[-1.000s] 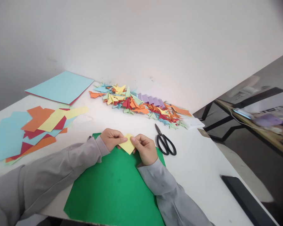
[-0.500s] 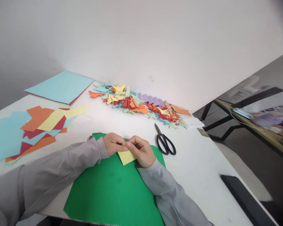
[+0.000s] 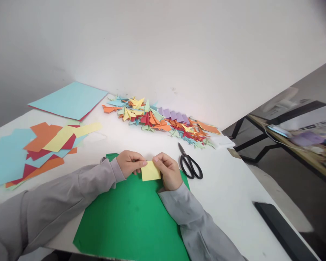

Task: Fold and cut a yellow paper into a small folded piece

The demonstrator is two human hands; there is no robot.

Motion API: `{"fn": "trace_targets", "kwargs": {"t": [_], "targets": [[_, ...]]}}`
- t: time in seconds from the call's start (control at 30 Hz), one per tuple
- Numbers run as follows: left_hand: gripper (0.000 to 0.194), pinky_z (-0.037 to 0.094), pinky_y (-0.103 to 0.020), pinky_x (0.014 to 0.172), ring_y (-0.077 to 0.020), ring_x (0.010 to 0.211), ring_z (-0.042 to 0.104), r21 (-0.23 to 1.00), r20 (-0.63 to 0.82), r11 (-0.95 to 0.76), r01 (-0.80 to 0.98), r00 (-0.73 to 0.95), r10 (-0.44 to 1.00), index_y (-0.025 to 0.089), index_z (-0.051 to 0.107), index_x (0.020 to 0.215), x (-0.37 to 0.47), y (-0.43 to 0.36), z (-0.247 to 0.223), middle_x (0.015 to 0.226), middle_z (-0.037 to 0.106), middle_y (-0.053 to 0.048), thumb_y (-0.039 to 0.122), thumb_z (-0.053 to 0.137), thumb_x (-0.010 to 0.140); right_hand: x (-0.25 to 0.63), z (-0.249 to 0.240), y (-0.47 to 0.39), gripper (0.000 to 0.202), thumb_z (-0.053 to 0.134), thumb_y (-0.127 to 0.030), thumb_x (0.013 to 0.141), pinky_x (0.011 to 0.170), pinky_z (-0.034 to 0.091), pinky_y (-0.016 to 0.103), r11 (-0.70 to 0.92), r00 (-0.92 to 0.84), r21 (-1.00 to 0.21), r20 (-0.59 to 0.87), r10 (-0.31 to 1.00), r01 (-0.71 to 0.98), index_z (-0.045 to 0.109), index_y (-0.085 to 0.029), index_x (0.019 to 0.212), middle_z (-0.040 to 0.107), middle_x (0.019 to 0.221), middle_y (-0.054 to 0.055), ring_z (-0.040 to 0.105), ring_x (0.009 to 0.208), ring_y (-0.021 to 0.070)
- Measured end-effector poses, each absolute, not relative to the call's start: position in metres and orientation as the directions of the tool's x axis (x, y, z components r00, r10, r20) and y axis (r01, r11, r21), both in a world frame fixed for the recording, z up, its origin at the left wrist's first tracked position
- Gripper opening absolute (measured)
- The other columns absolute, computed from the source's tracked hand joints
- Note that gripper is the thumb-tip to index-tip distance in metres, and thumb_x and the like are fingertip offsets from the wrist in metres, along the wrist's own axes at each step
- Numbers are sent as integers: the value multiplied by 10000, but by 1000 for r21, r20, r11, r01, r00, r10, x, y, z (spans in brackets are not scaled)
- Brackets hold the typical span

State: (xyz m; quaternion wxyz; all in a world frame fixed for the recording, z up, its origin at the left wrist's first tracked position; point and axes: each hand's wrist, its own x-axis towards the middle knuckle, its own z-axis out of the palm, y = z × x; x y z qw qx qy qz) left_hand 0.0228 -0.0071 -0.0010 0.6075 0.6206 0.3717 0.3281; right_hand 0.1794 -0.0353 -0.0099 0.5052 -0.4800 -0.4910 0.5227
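Note:
A small yellow piece of paper (image 3: 151, 172) is held between my two hands above the far part of a green sheet (image 3: 130, 217). My left hand (image 3: 129, 163) pinches its upper left corner between thumb and fingers. At the upper right corner, my right hand (image 3: 168, 171) grips the paper with the thumb in front. The other fingers are partly hidden behind the paper. Black-handled scissors (image 3: 189, 163) lie just right of my right hand, their blades pointing away from me.
Along the wall runs a pile of small folded paper planes (image 3: 152, 119) in many colours. Loose paper pieces (image 3: 47, 141) overlap at the left. Behind them lies a stack of light blue sheets (image 3: 70, 98). A black bar-shaped object (image 3: 282, 228) rests near the table's right edge.
My hands have moved slightly apart, the right one to the right. The yellow paper has turned from a slanted position to nearly level, with more of its face showing.

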Motion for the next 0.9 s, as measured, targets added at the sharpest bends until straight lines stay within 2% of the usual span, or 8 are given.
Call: {"fn": "trace_targets", "kwargs": {"t": [0.17,0.37,0.5,0.63,0.73,0.9], "targets": [[184,383,-174,418,-61,399,458,998,8,-39,48,522,853,107,597,584,22,-10,-2,407,489,31,273,579,661,176,-3,-40,303,606,-447,676,397,256,199,21,-142,-995,8,990,97,509,-166,622,443,463,-56,345,411,65],[186,373,-177,416,-61,401,458,999,23,-46,28,549,835,109,596,555,22,-9,-3,421,496,29,266,580,655,176,-3,-39,333,636,-427,650,395,240,196,54,-125,-991,38,991,124,459,-168,542,401,438,-66,321,410,60],[191,382,-184,409,-69,390,473,999,-18,-8,42,574,818,111,596,551,20,-4,-4,419,516,23,280,600,640,176,-8,-37,348,665,-424,615,372,217,195,21,-71,-996,14,997,91,456,-168,507,407,407,-66,305,380,54],[213,377,-189,386,-70,369,464,1000,-22,10,26,516,857,110,589,546,21,-5,-3,411,521,16,308,612,622,178,-14,-33,372,705,-384,581,374,225,199,1,12,-1000,1,1000,1,421,-173,469,422,410,-64,311,380,53],[225,376,-192,382,-73,367,463,1000,-9,2,16,470,883,101,608,561,23,-7,-1,400,512,13,320,617,611,179,-15,-32,389,699,-357,607,393,232,206,24,-6,-998,24,1000,-60,394,-172,452,414,417,-65,312,396,55],[279,415,-230,397,-84,393,467,999,-27,14,30,473,880,75,655,709,25,-9,2,511,566,-16,331,605,611,178,-12,-33,422,670,-392,637,401,221,211,3,-43,-991,9,999,-131,358,-178,451,365,408,-76,282,394,55]]}}
